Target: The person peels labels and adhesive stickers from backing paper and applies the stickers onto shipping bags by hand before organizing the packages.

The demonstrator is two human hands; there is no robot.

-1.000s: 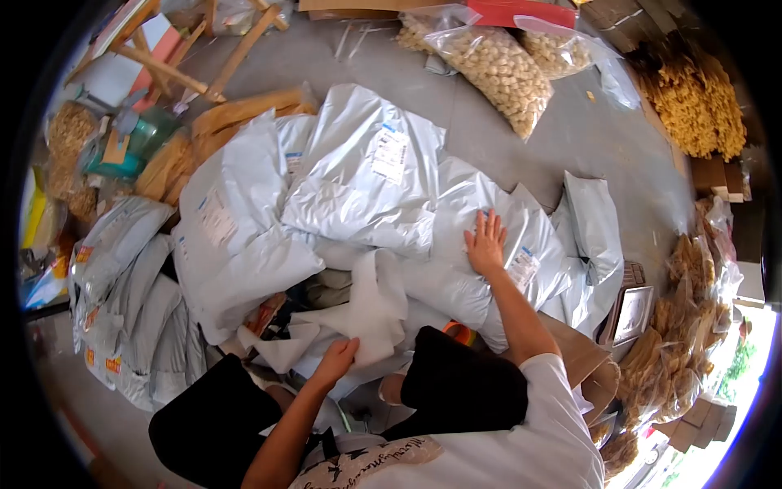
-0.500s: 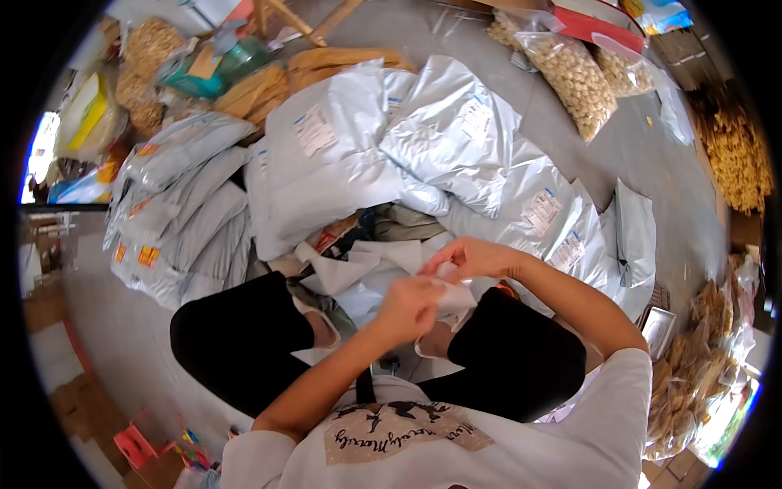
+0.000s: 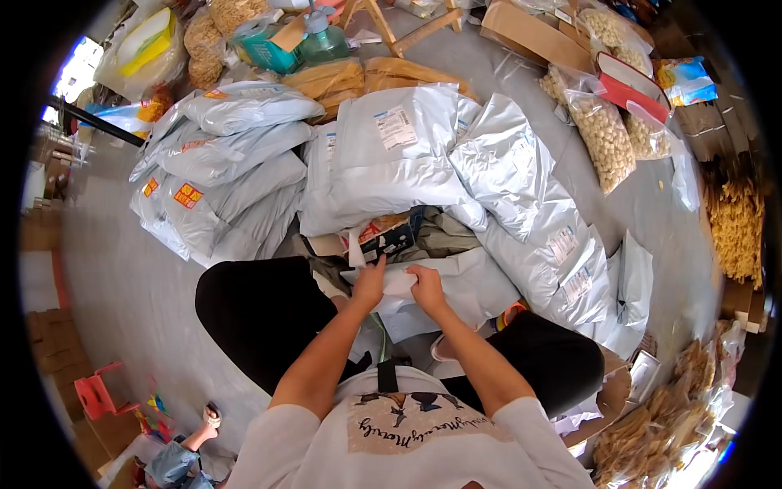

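A pale grey plastic mailer bag (image 3: 476,287) lies across the space between my knees. My left hand (image 3: 369,284) is closed on its upper edge at the left, with the index finger pointing forward. A short way to the right, my right hand (image 3: 426,288) is closed on the same edge, fingers curled and thumb toward the left hand. What the bag contains is hidden. Just beyond my left hand are a dark printed package (image 3: 386,236) and a white scrap (image 3: 355,248). Folded olive-grey material (image 3: 444,236) lies beside the package.
Filled mailers with labels (image 3: 391,163) lie beyond my hands, and more are stacked at the left (image 3: 220,163). Clear bags of pale pieces (image 3: 599,134) lie at the back right. A teal bottle (image 3: 324,45) stands behind. Another person's leg (image 3: 199,436) shows at lower left.
My hands have come apart from the white strip they were handling and now grip the mailer's edge side by side. The bag lies more spread out. The camera view has shifted.
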